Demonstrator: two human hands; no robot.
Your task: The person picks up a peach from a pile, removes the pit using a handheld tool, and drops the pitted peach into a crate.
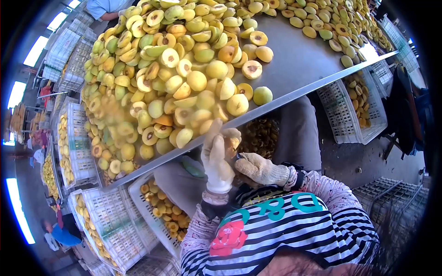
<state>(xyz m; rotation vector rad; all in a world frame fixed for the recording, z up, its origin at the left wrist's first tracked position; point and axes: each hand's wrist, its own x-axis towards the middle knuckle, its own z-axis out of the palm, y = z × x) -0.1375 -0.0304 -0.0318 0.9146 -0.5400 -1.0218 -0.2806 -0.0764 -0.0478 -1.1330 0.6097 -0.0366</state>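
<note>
My left hand (217,158), in a pale glove, is closed around a piece of fruit (233,141) just in front of the table's metal edge (294,94). Close beside it on the right, my right hand (256,168), also gloved, has its fingers wrapped round a small dark tool (238,156) that touches or nearly touches the fruit. Most of the tool is hidden by the glove. Beyond my hands, a large heap of yellow-green fruit (197,81), much of it halved, covers the left part of the metal table.
A white crate with fruit halves (136,195) stands left of my legs, another crate (340,108) at the right. Dark pieces (260,135) lie below, between my knees. More crates (113,225) line the left. Another person's arm (109,15) shows at the top left.
</note>
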